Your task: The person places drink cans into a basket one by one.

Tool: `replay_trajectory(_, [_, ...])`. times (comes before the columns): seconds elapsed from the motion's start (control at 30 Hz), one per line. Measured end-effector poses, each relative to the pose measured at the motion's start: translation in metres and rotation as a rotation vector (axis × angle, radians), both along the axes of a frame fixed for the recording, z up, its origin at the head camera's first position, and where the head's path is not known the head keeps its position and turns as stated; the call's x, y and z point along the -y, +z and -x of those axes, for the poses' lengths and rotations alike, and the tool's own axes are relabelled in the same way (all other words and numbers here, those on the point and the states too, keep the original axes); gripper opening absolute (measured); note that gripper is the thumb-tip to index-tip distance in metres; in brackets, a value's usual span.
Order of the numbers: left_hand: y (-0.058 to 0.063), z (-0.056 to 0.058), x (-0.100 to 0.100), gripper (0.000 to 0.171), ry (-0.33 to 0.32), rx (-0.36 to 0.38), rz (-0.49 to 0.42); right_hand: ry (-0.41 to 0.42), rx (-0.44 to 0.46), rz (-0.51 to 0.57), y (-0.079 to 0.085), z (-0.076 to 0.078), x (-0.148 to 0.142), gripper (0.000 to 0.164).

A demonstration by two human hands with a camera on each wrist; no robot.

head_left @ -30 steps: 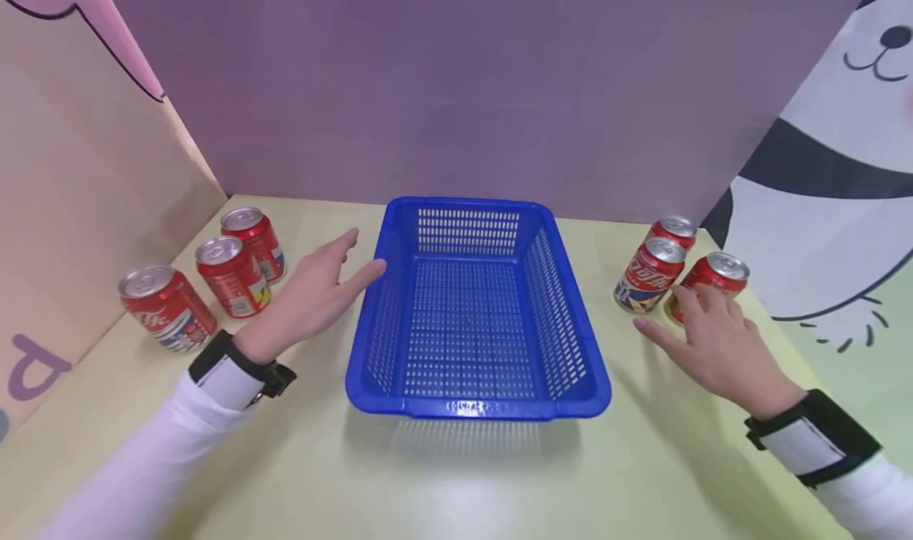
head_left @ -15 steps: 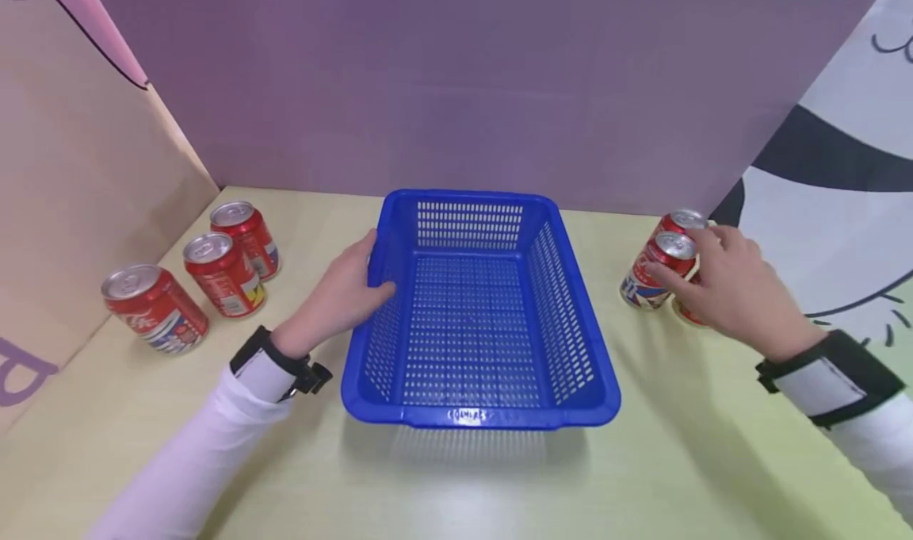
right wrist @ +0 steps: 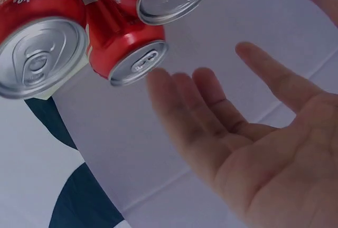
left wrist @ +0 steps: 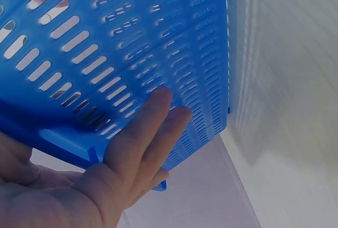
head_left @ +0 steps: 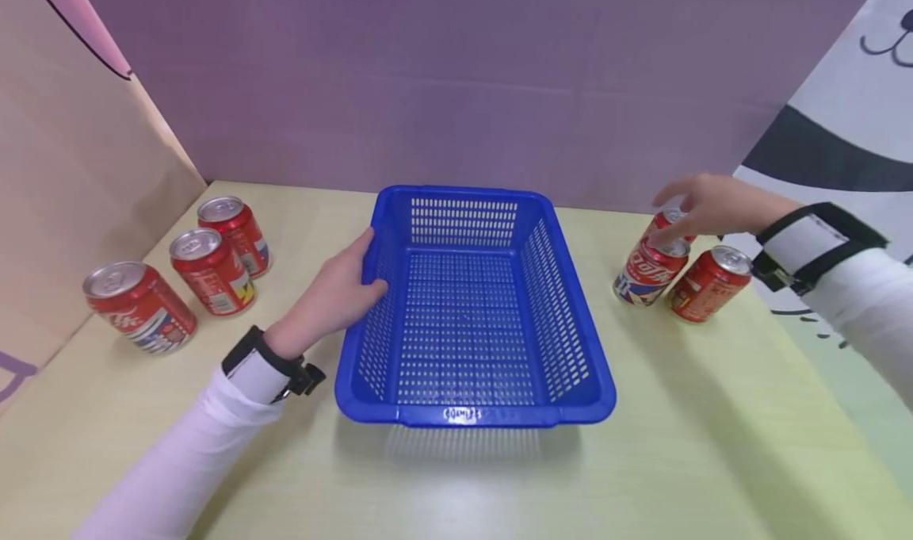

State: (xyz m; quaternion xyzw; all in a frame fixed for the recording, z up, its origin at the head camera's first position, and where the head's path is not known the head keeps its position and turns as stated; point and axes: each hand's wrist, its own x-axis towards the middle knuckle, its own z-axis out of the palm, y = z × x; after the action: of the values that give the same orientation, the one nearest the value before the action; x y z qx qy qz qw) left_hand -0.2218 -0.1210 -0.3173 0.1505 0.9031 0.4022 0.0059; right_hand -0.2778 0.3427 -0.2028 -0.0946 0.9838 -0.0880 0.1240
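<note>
A blue perforated plastic basket stands mid-table. My left hand holds its left wall, the thumb over the rim on the inner side. In the left wrist view, that hand's fingers lie along the outside of the slotted wall. My right hand is above the group of red Coke cans on the right, its fingers spread and holding nothing. Below it stand a front can, a right can and a rear can, partly hidden. In the right wrist view, the fingertips are close to one can's top.
Three more red cans stand at the left: a near one, a middle one and a far one. A purple wall panel rises behind the pale table. Side panels flank it.
My left hand moved right from beside the basket and took hold of its left wall. My right hand rose from the right can and moved back over the rear cans.
</note>
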Motion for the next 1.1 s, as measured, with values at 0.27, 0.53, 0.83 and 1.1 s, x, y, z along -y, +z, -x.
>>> replay_trajectory(0.27, [0.000, -0.001, -0.003, 0.074, 0.015, 0.018, 0.010, -0.037, 0.074, 0.070, -0.020, 0.005, -0.002, 0.068])
replay_trajectory(0.53, [0.000, -0.002, -0.003, 0.076, 0.015, 0.034, -0.010, 0.012, 0.027, -0.034, -0.044, 0.005, 0.006, 0.060])
replay_trajectory(0.83, [0.001, -0.003, -0.003, 0.075, 0.018, 0.039, -0.009, 0.085, -0.024, -0.066, -0.067, 0.007, 0.009, 0.059])
replay_trajectory(1.1, [0.001, -0.001, -0.005, 0.074, 0.024, 0.050, -0.011, 0.087, -0.050, -0.030, -0.066, 0.007, 0.011, 0.058])
